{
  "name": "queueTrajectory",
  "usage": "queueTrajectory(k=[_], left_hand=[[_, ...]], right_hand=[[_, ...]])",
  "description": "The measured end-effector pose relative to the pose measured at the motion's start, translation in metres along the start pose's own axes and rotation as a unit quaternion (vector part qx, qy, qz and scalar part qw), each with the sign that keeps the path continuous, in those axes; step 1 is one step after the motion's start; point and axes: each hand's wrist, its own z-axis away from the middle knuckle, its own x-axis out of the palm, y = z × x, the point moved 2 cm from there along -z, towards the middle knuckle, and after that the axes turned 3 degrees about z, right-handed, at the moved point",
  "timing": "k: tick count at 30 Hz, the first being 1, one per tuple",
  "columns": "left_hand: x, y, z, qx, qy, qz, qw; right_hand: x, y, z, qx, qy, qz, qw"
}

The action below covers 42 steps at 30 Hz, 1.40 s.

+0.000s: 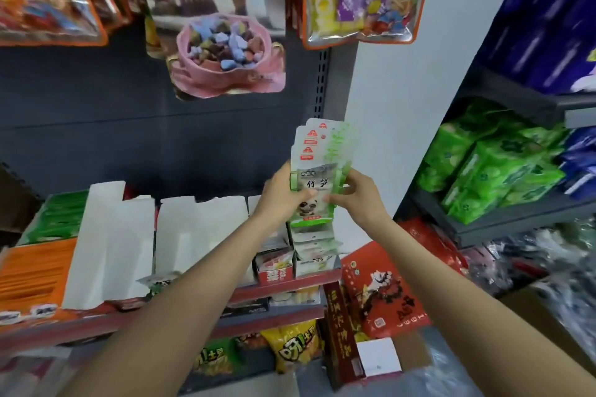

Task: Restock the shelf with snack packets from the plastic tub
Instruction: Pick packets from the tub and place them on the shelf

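Packets [317, 171]: a fanned stack of green-and-white ones with a panda print, held upright in front of the dark back panel, above the right end of the shelf [283, 287]. Left to right we see: orange boxes [35, 271] at the far left of the shelf, then tall white cartons [109, 242], then a small red-and-white box [275, 266] by the shelf's front edge. Our left hand [280, 193] has a closed grip on the stack's left edge, thumb over the front. Our right hand [354, 196] pinches the stack's right side, fingers curled on it. Directly under the stack more of the same packets [314, 245] sit in a display box at the shelf's right end. Lower right, a red bag [383, 293] leans beside the shelf. Far right, green packs [493, 167] fill a side rack.
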Motion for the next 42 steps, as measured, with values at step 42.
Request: queueTrajectory(k=[42], left_hand=[[0.031, -0.059, -0.011, 0.065, -0.069, -0.425, 0.9]], right_hand=[[0.024, 0.043, -0.01, -0.074, -0.131, 0.388, 0.909]])
